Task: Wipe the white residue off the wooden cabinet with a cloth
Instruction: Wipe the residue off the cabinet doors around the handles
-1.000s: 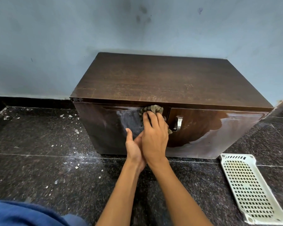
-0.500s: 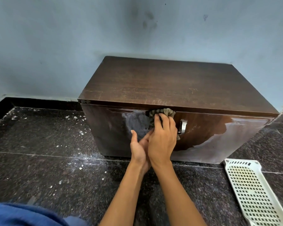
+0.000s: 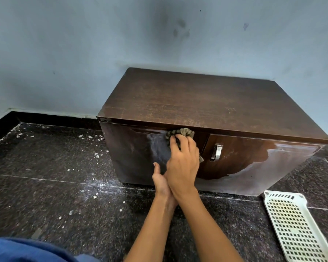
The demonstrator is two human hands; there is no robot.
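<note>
right hand (image 3: 182,165) curled, left hand (image 3: 160,181) beneath — flat

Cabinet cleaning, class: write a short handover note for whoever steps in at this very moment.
Right hand: presses the cloth against the top of the left door of the cabinet.
Left hand: fingers straight, holds nothing, low on that door, tucked under the right wrist.
Done: no door is fully clean yet.
Left: the whitish haze beside the cloth, faint marks along the top's front edge, pale smears low on the right door.

Smudged pale-blue wall (image 3: 83,53) above speckled black stone floor (image 3: 45,186)
</note>
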